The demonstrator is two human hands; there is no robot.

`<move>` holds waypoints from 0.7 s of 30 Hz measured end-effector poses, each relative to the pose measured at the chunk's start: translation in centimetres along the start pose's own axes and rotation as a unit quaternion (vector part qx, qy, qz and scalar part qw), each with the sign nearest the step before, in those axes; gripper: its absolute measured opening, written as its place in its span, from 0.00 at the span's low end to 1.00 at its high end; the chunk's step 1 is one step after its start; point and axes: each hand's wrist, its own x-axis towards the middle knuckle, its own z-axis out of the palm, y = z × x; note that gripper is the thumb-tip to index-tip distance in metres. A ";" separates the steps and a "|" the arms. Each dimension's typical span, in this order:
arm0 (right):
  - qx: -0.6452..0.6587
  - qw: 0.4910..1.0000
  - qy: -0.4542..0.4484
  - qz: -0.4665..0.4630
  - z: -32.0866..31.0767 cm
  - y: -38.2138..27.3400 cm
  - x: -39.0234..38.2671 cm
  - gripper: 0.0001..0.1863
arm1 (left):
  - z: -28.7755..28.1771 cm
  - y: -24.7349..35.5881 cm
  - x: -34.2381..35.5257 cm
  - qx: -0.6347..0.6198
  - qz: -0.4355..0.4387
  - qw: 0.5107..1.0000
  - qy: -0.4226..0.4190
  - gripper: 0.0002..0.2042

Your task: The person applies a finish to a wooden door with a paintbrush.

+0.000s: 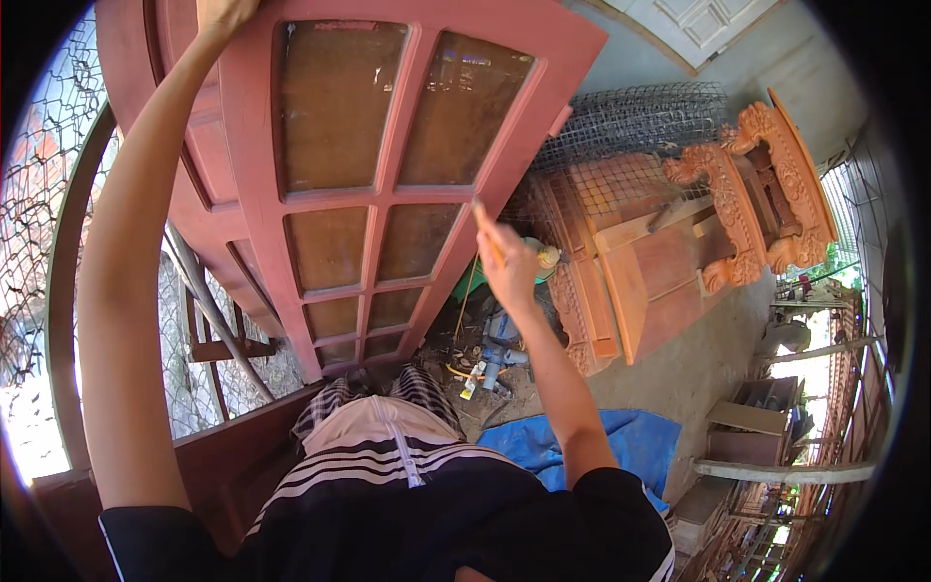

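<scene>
A pink-red wooden door (424, 116) with brownish glass panes (339, 102) stands tilted in front of me. My left hand (225, 17) reaches up to its top left part with fingers wrapped over the wood, partly cut off by the frame. My right hand (509, 260) is closed around what looks like a brush (483, 221) with an orange-brown handle. Its pale tip is at the crossbar near the lower corner of the upper right pane, slightly blurred.
Carved orange wooden furniture pieces (722, 228) and rolled wire mesh (630, 121) lie at right. Grey tools or fittings (499, 354) sit on the floor beside a blue tarp (630, 441). Wire fencing (44, 194) lines the left; stacked boards and boxes (747, 422) stand at lower right.
</scene>
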 end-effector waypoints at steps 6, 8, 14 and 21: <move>-0.043 0.964 0.236 -0.113 -4.7 -0.5 14.4 0.20 | 1.0 -3.7 -0.6 0.040 -0.006 0.996 0.074 0.27; -0.100 0.944 0.255 -0.183 -4.0 0.7 15.4 0.19 | 0.9 -3.9 -0.3 0.036 -0.005 0.996 0.078 0.27; -0.031 0.993 -0.001 -0.111 0.0 1.3 -0.8 0.27 | -0.1 -0.1 0.1 -0.005 0.018 0.999 0.042 0.25; -0.038 0.987 -0.115 -0.104 -5.4 1.0 4.5 0.24 | 0.6 -1.3 0.8 -0.037 0.058 0.996 0.059 0.25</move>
